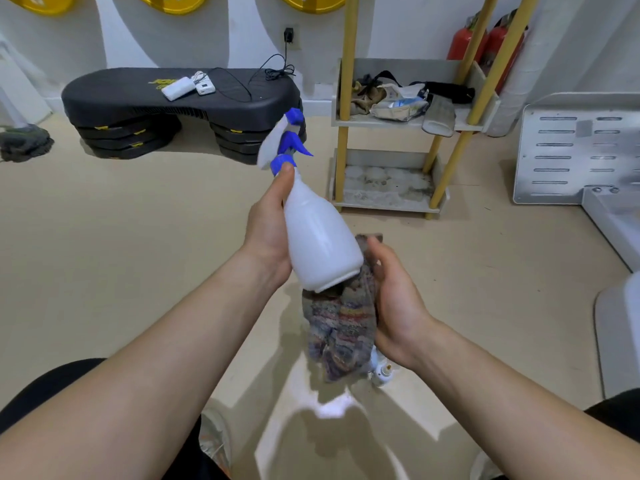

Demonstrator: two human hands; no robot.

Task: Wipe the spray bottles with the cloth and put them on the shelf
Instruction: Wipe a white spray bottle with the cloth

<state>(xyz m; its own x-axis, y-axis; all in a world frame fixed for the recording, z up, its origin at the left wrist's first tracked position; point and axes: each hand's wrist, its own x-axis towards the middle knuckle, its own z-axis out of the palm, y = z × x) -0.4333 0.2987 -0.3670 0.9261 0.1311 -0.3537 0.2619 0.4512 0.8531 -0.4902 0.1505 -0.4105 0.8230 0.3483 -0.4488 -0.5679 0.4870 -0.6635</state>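
Beige floor (138, 237), white wall; black step platform (173, 98) upper left; two-tier shelf (381, 205) with yellow posts right of centre, rags and bags on its upper tier.
Item: spray bottle (318, 237), white body, blue trigger head, held mid-frame off the floor. Long axis tilted, head toward upper left, base toward lower right.
Item: left hand (268, 226), gripping the bottle's shoulder, thumb at the blue collar.
Item: right hand (394, 296), fingers curled round the cloth (341, 327), holding it against the base from the lower right.
Relation: shelf lies beyond the bottle, up and right. The left hand alone carries the bottle, so it likely places it.
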